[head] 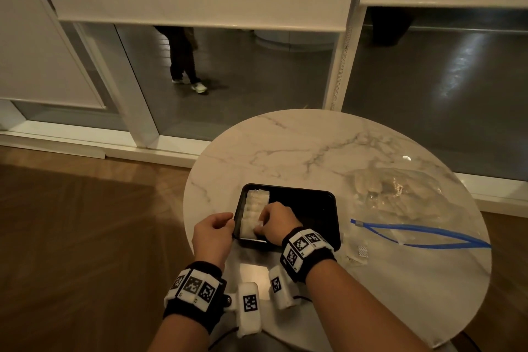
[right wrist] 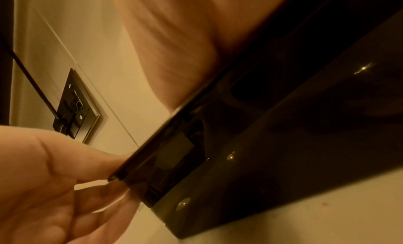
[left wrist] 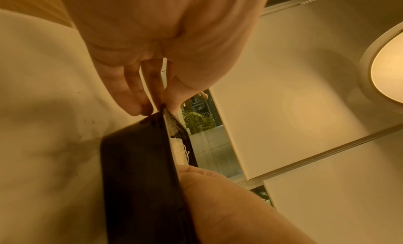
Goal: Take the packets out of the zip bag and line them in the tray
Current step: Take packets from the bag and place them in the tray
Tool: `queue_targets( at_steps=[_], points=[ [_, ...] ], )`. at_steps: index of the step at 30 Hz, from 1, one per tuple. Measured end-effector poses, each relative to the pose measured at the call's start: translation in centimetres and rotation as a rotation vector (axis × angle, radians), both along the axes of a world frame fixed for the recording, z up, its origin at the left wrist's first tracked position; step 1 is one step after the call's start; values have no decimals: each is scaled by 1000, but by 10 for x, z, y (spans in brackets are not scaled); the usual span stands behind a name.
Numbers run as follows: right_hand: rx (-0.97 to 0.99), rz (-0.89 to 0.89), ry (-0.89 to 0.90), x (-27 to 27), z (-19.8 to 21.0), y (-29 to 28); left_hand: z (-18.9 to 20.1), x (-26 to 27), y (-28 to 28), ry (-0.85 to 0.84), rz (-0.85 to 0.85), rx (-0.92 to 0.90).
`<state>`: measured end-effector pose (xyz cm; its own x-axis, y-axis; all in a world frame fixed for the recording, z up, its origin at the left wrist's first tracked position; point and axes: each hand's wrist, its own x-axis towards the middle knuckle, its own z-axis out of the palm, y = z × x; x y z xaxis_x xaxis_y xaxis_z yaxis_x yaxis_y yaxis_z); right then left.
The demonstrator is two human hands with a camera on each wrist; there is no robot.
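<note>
A black tray [head: 308, 208] sits on the round marble table [head: 314, 151], with a row of white packets [head: 255, 206] along its left side. My left hand [head: 228, 221] pinches the tray's left rim, seen close in the left wrist view, where the fingers [left wrist: 150, 92] meet the tray [left wrist: 135, 161] edge. My right hand [head: 261, 227] reaches into the tray and pinches a packet at the near end of the row. The clear zip bag [head: 400, 197] with a blue zipper [head: 423, 234] lies to the right, open, with more packets inside. The right wrist view shows mostly the tray wall [right wrist: 283, 127].
A small loose packet [head: 362, 251] lies on the table just right of the tray. The table's left edge runs close behind my left hand, above a wooden floor [head: 85, 223]. Beyond the table are glass panels, with a person's legs [head: 183, 66] outside.
</note>
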<state>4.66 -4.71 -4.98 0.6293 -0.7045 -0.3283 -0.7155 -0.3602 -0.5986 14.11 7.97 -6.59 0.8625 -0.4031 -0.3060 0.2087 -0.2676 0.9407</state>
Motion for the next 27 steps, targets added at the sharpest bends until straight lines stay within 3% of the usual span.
queue_targets(
  at_steps=[12,22,27],
  points=[
    [-71,1,17,-7,11,0,5,-2,0,-11,28,-2],
    [-89,-274,-319,-69,54,-24,43,-24,-3,-179,40,-120],
    [-81,-379,-416,-124,64,-31,57,-53,-15,-253,-180,-145]
  ],
)
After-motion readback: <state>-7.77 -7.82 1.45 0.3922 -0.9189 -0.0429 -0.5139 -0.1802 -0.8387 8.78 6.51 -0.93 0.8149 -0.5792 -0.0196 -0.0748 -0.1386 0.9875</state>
